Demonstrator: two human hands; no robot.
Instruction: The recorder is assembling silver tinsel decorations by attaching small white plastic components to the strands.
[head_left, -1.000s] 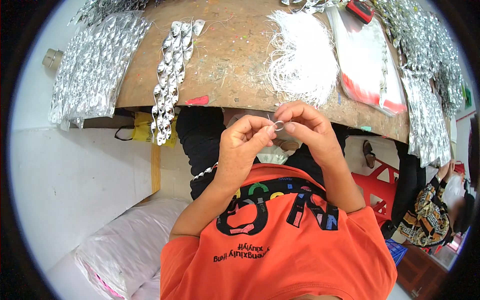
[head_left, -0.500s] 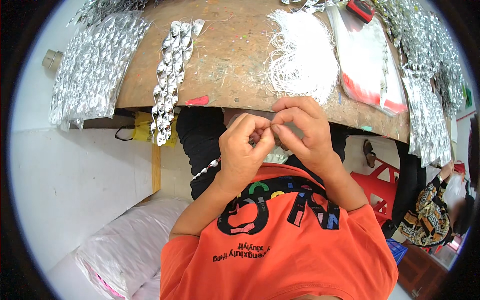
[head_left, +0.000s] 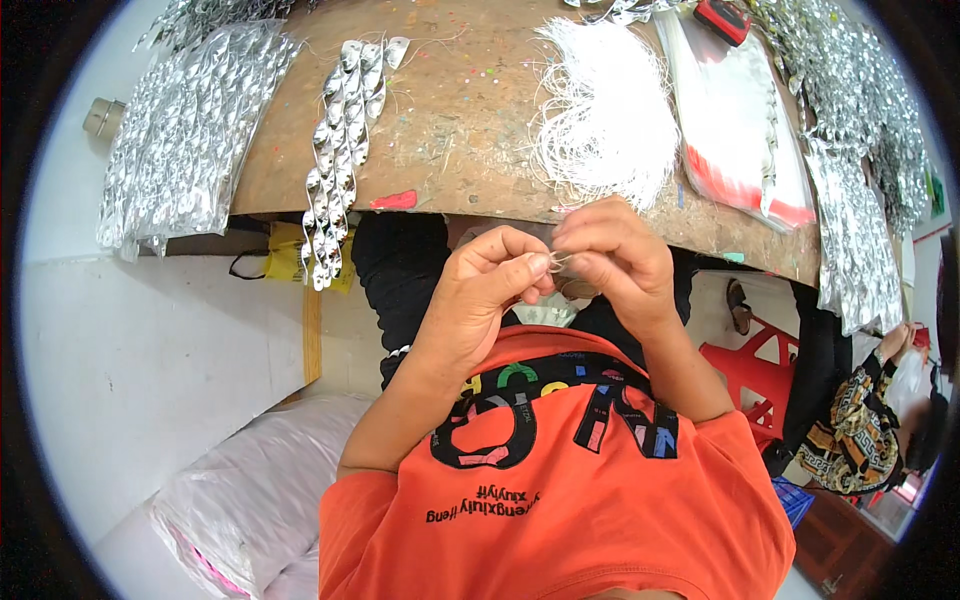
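My left hand (head_left: pixel 485 285) pinches a thin white string (head_left: pixel 558 262) between thumb and forefinger, above my lap and just in front of the table edge. Close beside it, my right hand (head_left: pixel 625 265) is closed with thumb and fingers at the same string, which makes a small loop between the fingertips. Behind my left wrist shows a bit of a shiny silver twisted strip (head_left: pixel 398 352); whether it joins the string is hidden. On the table lie a few silver twisted strips (head_left: pixel 340 150), hanging over the edge, and a bundle of white strings (head_left: pixel 605 110).
Silver spirals in clear plastic (head_left: pixel 195 130) overhang the table (head_left: pixel 460 120) at left. Clear bags with red edges (head_left: pixel 740 140) and a red-and-black tool (head_left: pixel 722 20) lie at right, near more silver strips (head_left: pixel 855 240). A red stool (head_left: pixel 755 375) and another person's patterned clothing (head_left: pixel 855 430) are at right.
My fingertips have moved slightly apart, and a loop of string now shows between them. My left hand has turned a little, and less of the silver strip shows behind the wrist.
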